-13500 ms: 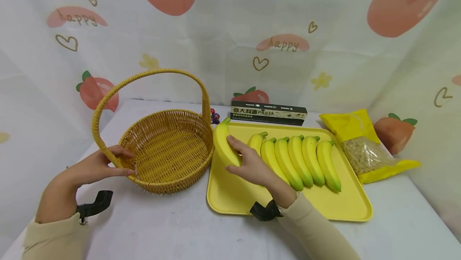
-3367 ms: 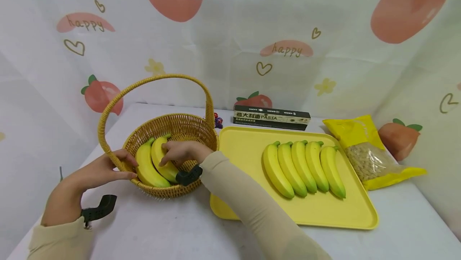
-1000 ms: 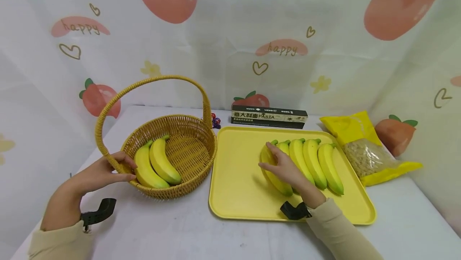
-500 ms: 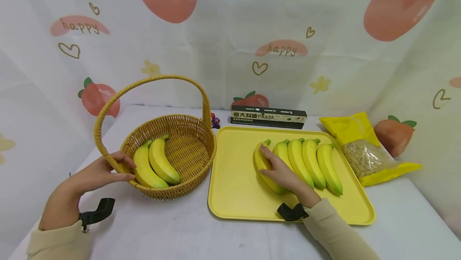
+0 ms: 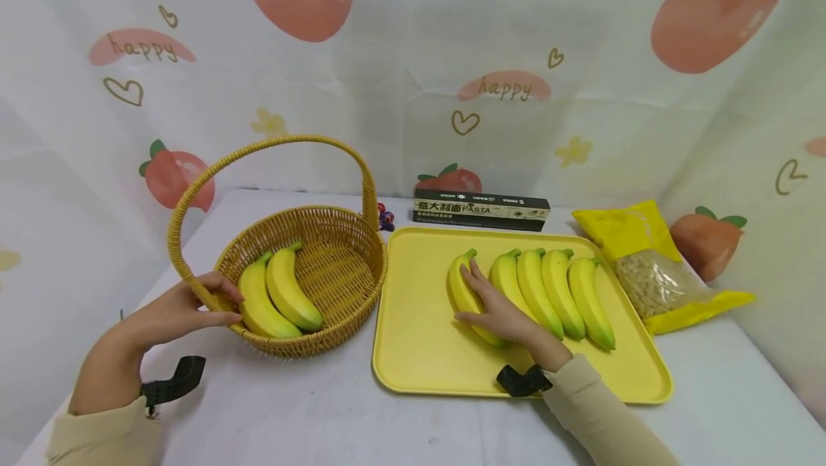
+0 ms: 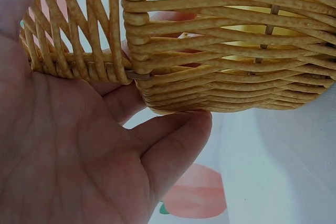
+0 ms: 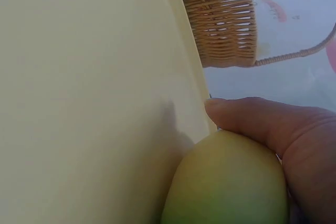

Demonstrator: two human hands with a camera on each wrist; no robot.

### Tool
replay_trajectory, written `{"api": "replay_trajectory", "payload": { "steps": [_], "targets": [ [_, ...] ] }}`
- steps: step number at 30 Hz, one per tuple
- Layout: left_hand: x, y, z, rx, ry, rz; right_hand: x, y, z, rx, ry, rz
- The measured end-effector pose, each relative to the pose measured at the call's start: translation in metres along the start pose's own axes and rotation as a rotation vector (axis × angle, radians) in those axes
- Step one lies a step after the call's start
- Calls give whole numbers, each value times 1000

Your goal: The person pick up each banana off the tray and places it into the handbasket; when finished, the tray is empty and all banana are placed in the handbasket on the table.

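Observation:
My left hand (image 5: 177,314) grips the near-left rim of a wicker basket (image 5: 345,272) beside the foot of its handle. In the left wrist view, the fingers of that hand (image 6: 68,145) wrap the woven wall (image 6: 220,51). Two bananas lie side by side in the basket's left half. On the yellow tray (image 5: 413,373), my right hand (image 5: 506,315) holds a banana (image 5: 459,285) between thumb and fingers, left of the others. In the right wrist view, the thumb (image 7: 252,116) lies along this banana's (image 7: 226,177) near end. Several bananas (image 5: 545,294) form a row to its right.
Behind the tray stands a black pasta box (image 5: 480,210). A yellow bag of pasta (image 5: 654,272) leans at the tray's right edge. Small wrapped candies (image 5: 385,217) sit behind the basket's right side. A printed cloth hangs at the back.
Over the last second my right hand took hold of the leftmost banana and shifted it left, away from the row. Earlier, two bananas went into the basket. My left hand stayed on the rim.

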State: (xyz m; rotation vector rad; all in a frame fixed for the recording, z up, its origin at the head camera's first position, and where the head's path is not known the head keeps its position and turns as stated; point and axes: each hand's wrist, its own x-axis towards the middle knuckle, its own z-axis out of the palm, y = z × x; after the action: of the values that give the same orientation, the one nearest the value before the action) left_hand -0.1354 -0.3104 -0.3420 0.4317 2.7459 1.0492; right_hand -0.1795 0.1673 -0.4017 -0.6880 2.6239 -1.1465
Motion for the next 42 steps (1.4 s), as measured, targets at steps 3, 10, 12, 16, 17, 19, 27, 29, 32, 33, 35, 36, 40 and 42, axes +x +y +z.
{"api": "replay_trajectory", "payload": {
  "steps": [3,10,12,16,17,19,27,29,32,33,35,36,40,42],
  "targets": [
    [0,0,0,-8,1,9,-1,0,0,4,-16,-20],
    [0,1,0,-11,-3,10,0,0,1,3,-29,-51],
    [0,1,0,-8,1,16,0,-1,1,-4,-22,-50],
    [0,0,0,-6,4,19,3,-6,-1,-59,27,-46],
    [0,0,0,-6,4,20,4,-8,-1,-73,43,-42],
    [0,0,1,-7,2,20,7,-11,-3,-92,68,-33],
    [-1,1,-1,-27,-3,27,17,-32,-15,-13,124,1],
    [-1,1,0,-37,-2,40,19,-40,-17,23,120,-14],
    [-2,1,0,-33,1,38,22,-56,-17,52,93,-63],
    [-2,0,0,-30,2,37,24,-61,-16,58,81,-81],
    [-2,0,-1,-28,1,33,28,-73,-14,55,55,-107],
    [-1,0,-1,-27,-1,29,30,-79,-13,53,39,-117],
    [-1,2,0,-30,-5,23,38,-98,-10,19,-21,-170],
    [-2,4,-1,-30,-6,22,43,-107,-9,-7,-43,-207]
  ]
}}
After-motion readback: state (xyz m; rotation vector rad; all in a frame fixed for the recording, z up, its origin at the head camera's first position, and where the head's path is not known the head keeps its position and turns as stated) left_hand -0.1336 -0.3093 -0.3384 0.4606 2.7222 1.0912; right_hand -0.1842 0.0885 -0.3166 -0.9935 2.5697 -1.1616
